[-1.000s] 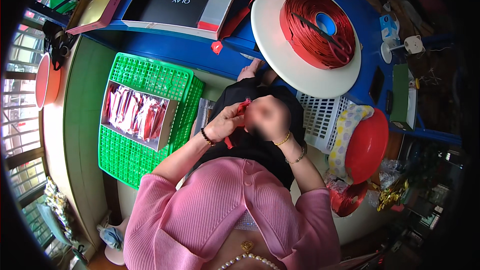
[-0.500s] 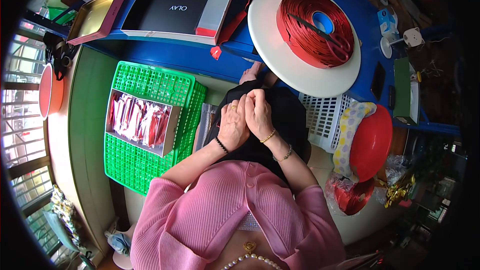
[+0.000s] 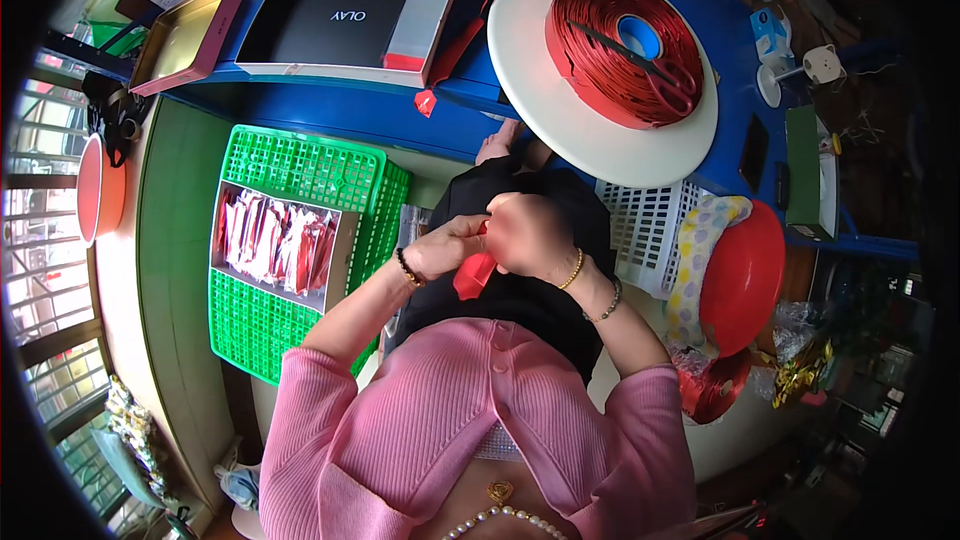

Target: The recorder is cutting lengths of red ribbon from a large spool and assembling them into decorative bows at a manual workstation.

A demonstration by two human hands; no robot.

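Over my lap, my left hand pinches a short piece of red ribbon between thumb and fingertips. One flat end of the ribbon hangs below, toward my pink cardigan. Right against it is my right hand, smeared by motion, so its fingers and whatever they hold are unclear. Ahead on the blue table, a large roll of red ribbon lies on a round white disc. Scissors with dark red handles rest across the roll.
At my left, a green plastic basket carries a box of red, plastic-wrapped pieces. A shallow box and a pink-edged tray sit on the blue table. To the right are a white basket and a red stool.
My hands have shifted from being clasped together to slightly apart. A folded red ribbon end now shows between them. My right hand has moved right and down, blurring.
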